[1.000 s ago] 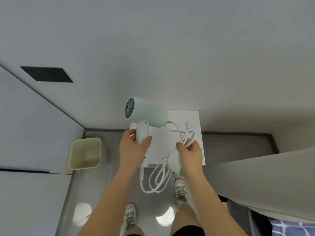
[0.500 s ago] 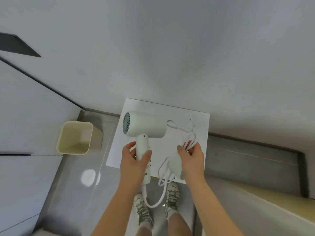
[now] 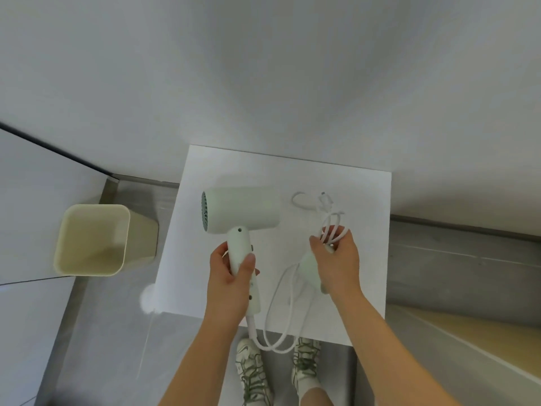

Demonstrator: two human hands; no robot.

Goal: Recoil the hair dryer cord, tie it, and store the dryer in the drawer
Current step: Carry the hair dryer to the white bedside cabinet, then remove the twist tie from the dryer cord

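White cabinet top [image 3: 366, 259] lies bare; bin [image 3: 93, 238] stands left, apart.

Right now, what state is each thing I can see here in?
hair dryer: held by its handle, off the surface.
cord: partly gathered, loops hanging loose, not tied.
left hand: closed round the dryer handle.
right hand: closed on cord loops.
bin: upright, looks empty.

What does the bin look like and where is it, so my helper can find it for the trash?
Start from the white table against the wall. On the grey floor to its left stands the bin, an open, square container with rounded corners. Its pale yellow colour sets it apart from everything nearby.
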